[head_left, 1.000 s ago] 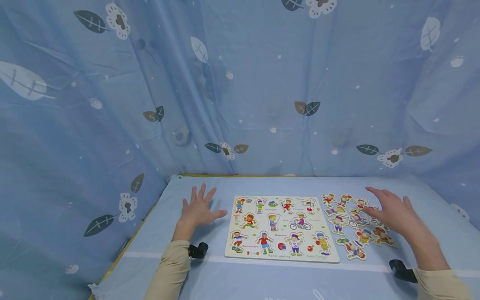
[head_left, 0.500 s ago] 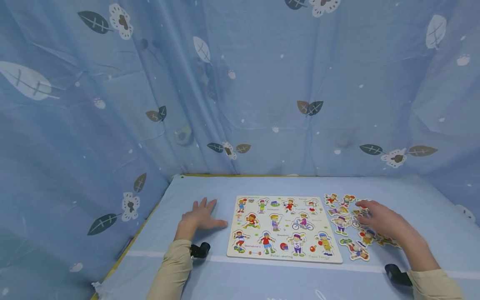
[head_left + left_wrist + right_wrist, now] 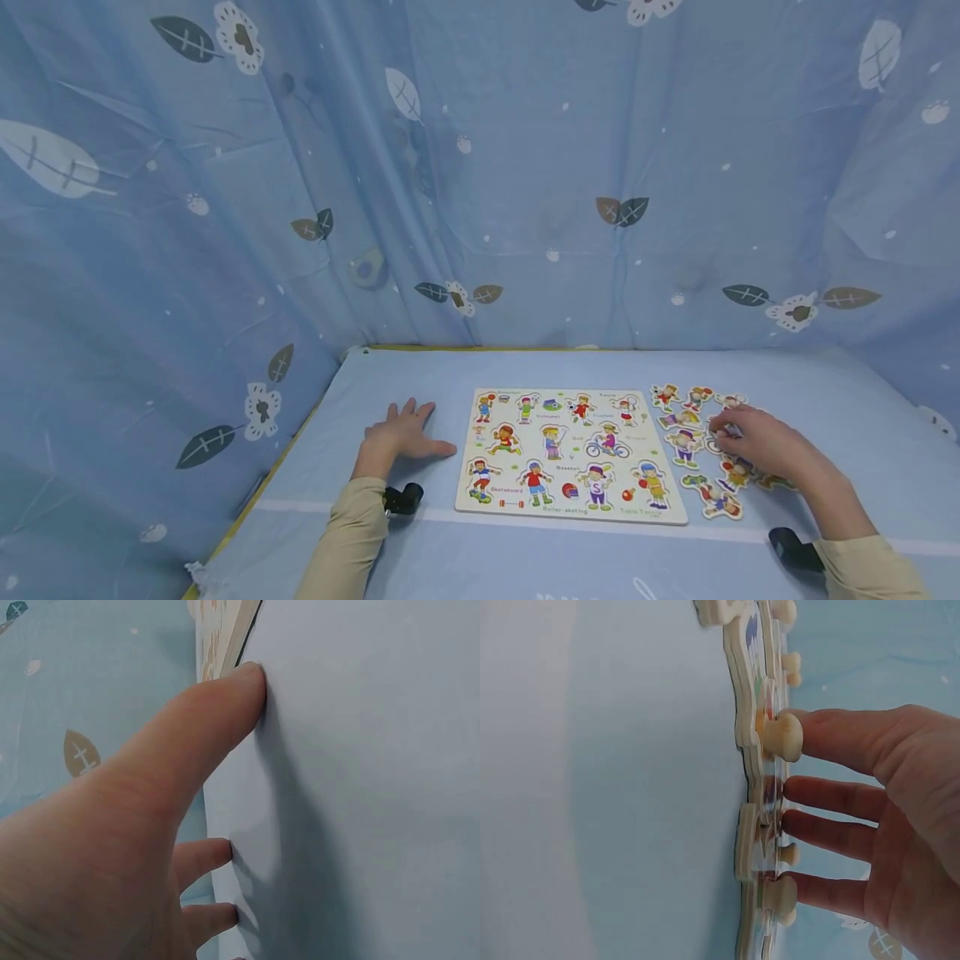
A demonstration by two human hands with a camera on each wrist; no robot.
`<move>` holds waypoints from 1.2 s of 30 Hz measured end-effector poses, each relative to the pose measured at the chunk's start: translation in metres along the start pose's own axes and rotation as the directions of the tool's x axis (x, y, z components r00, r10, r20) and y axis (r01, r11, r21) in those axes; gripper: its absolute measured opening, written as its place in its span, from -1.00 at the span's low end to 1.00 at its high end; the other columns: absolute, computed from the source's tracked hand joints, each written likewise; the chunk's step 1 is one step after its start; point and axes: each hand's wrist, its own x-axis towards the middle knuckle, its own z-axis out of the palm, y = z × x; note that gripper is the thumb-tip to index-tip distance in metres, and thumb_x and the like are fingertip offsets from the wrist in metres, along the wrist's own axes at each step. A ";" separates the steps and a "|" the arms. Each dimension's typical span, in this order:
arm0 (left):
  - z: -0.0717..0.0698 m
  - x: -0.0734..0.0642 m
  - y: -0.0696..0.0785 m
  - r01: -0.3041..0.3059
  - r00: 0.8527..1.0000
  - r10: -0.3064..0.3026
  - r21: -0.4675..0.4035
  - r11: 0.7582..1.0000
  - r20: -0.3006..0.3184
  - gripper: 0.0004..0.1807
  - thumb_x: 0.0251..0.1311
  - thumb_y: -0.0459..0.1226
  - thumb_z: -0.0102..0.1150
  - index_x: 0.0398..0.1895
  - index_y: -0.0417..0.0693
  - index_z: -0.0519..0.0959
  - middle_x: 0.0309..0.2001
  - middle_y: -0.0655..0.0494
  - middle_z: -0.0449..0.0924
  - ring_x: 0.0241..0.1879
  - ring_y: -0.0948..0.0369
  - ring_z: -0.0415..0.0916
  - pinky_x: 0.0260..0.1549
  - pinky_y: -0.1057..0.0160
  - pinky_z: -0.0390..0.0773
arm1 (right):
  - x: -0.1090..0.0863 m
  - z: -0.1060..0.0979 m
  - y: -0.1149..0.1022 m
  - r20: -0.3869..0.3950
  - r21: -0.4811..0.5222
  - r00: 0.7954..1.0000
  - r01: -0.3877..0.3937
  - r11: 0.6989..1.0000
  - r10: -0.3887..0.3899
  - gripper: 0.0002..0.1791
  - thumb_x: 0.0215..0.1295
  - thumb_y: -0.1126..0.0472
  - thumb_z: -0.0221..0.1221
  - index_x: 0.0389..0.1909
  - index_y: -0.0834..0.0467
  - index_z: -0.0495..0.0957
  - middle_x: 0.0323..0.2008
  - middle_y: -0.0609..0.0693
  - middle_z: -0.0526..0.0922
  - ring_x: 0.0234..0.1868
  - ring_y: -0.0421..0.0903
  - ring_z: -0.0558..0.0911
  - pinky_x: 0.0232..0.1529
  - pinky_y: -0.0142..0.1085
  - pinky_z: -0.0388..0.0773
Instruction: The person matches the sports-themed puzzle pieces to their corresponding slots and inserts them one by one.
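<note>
A flat puzzle board with pictures of children at sports lies mid-table in the head view. Left of it, my left hand rests on the cloth, fingers spread and thumb towards the board; its thumb is large in the left wrist view. Right of the board, my right hand pinches at the bicycle puzzle piece among the loose pieces, which it partly covers. In the right wrist view the thumb tip goes behind a wooden knob, and the exact contact is hidden. The other fingers reach down among the pieces.
Several loose puzzle pieces lie close together right of the board, with knobs on top. Blue cloth covers the table. A patterned blue curtain hangs behind and at the left. Each wrist wears a black camera.
My right hand has come down and left onto the loose pieces, and its thumb and forefinger have drawn together. The left hand has lowered onto the table.
</note>
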 end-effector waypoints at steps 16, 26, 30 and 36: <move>0.000 -0.001 0.001 0.010 1.000 -0.010 0.015 1.000 0.011 0.10 -0.04 0.37 0.27 0.52 0.05 0.20 0.55 -0.19 0.00 0.51 -0.29 -0.13 0.23 -0.48 0.12 | -0.001 0.000 -0.004 -0.045 -0.028 0.999 -0.016 0.999 0.015 -0.89 0.25 0.25 0.26 -0.22 0.14 0.66 0.10 0.48 0.48 0.14 0.48 0.41 0.03 0.38 0.39; 0.000 0.001 0.002 0.012 1.000 -0.012 0.013 1.000 0.013 0.10 -0.04 0.37 0.26 0.53 0.06 0.19 0.55 -0.19 -0.02 0.51 -0.29 -0.15 0.24 -0.48 0.10 | -0.001 0.000 -0.001 -0.051 -0.034 0.999 -0.014 0.999 0.012 -0.88 0.26 0.23 0.27 -0.20 0.14 0.66 0.08 0.44 0.51 0.10 0.45 0.46 0.01 0.34 0.43; 0.000 0.000 0.002 0.014 1.000 -0.014 0.013 1.000 0.016 0.10 -0.04 0.37 0.26 0.53 0.06 0.19 0.56 -0.18 -0.02 0.51 -0.28 -0.15 0.25 -0.48 0.10 | -0.002 -0.001 -0.002 -0.047 -0.021 0.999 -0.009 1.000 0.008 -0.84 0.27 0.21 0.27 -0.16 0.15 0.67 0.09 0.43 0.51 0.12 0.46 0.45 0.00 0.34 0.43; -0.001 -0.001 0.000 0.011 1.000 -0.011 -0.001 1.000 0.018 0.09 -0.01 0.36 0.25 0.54 0.06 0.17 0.56 -0.18 -0.04 0.52 -0.28 -0.17 0.25 -0.49 0.07 | -0.001 -0.004 -0.007 -0.054 -0.011 0.999 0.006 1.000 -0.007 -0.83 0.28 0.21 0.26 -0.15 0.16 0.67 0.10 0.44 0.52 0.15 0.46 0.44 0.02 0.34 0.42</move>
